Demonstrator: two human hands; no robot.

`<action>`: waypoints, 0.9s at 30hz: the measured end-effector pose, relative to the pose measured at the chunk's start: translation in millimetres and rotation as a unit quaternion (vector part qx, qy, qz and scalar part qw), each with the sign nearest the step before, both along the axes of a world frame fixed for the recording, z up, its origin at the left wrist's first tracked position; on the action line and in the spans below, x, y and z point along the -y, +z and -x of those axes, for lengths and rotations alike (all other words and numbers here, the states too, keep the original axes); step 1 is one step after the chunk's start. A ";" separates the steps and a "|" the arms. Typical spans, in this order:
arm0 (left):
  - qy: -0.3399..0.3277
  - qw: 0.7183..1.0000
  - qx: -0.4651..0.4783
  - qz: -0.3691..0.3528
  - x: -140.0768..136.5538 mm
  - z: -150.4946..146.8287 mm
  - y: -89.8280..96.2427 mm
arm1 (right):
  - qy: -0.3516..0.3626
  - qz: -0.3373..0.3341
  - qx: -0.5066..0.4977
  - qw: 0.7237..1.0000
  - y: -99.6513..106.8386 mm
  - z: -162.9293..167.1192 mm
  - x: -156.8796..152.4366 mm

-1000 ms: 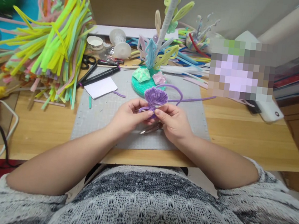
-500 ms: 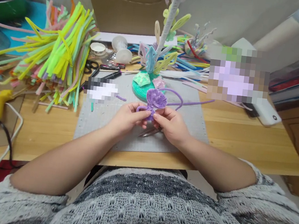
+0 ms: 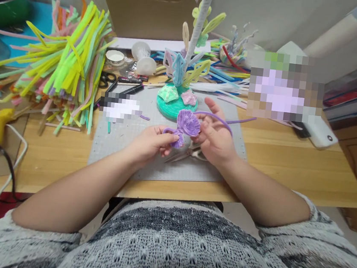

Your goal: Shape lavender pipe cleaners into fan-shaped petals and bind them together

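Purple shell formed, its tail not yet dealt with

My left hand (image 3: 152,141) pinches the base of the purple pipe-cleaner shell (image 3: 188,123) over the grey mat (image 3: 116,144); my right hand (image 3: 214,136), fingers spread, touches its edge, the loose purple stem (image 3: 221,121) trailing right. Beyond stands the teal-based pipe-cleaner tree (image 3: 178,97). No writing I can read.
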State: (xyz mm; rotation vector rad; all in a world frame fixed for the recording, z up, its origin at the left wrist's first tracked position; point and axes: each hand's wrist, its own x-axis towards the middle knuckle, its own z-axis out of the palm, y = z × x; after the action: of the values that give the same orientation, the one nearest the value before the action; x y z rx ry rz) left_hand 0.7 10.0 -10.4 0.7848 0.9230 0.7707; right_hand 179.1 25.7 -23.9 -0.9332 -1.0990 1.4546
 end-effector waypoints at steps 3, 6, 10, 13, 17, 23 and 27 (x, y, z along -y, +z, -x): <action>-0.001 0.999 -0.028 -0.025 0.7 -0.8 -0.4 | 0.021 -0.022 0.026 0.999 1.9 -5.5 -2.1; 0.004 0.999 -0.025 -0.027 1.2 -1.1 -0.5 | 0.021 -0.018 0.044 0.999 -2.3 -7.2 -4.1; 0.053 0.998 0.013 -0.015 0.9 -1.2 0.1 | -0.023 -0.001 0.044 0.999 -8.0 -3.8 -8.1; 0.063 0.998 0.029 0.008 -0.6 -1.2 1.4 | -0.065 -0.012 0.026 0.997 -4.7 -4.6 -13.0; 0.069 0.991 0.070 0.085 -3.2 -1.2 2.9 | -0.096 -0.077 0.045 0.991 7.8 -23.7 -27.3; 0.059 0.988 0.113 0.088 -1.1 -1.3 -0.3 | -0.140 -0.104 0.060 0.983 13.7 -50.0 -46.1; -0.005 0.993 0.104 0.052 4.2 -1.2 0.8 | -0.139 -0.139 0.150 0.969 9.2 -38.6 -36.1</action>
State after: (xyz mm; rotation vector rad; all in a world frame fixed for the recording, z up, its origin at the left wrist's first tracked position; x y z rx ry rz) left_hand 1.9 5.8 -9.7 0.6040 0.7646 0.7732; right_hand 217.7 61.8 -14.7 -1.0766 -1.2940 0.9221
